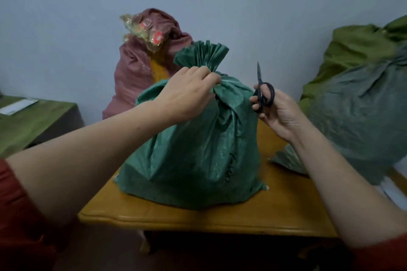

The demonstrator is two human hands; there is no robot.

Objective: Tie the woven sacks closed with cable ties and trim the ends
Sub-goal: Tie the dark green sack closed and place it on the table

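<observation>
Green woven sack [191,149] stands upright in the middle of the wooden worktop [198,220], full and bulging, its base close to the near edge. The neck is gathered tight and the mouth above it fans out in pleats [201,53]. Left hand [189,92] comes in from the left and is clenched on the neck right under the pleats, fingers curled into the bunched fabric. A thin pale band shows at the neck just right of those fingers; can't tell if it is a cable tie. Right hand [277,112] sits just right of the sack's shoulder, grasping black scissors [263,92] with fingers through the handle loops. The blades are closed and point straight up, near the neck but clear of it. Both forearms are bare, with red sleeves at the lower corners of the view. Directly behind the sack is a pink woven sack [136,72] against the pale wall, top open, with crumpled clear wrapping [143,31] sticking out. To the right a grey-green sack [356,112] slumps with one corner lying on the worktop's right side, and an olive sack [361,48] is behind or on top of it. Far left is a lower surface under a green cover [33,125], with a flat white item [17,105] lying on it, too blurred to identify.
</observation>
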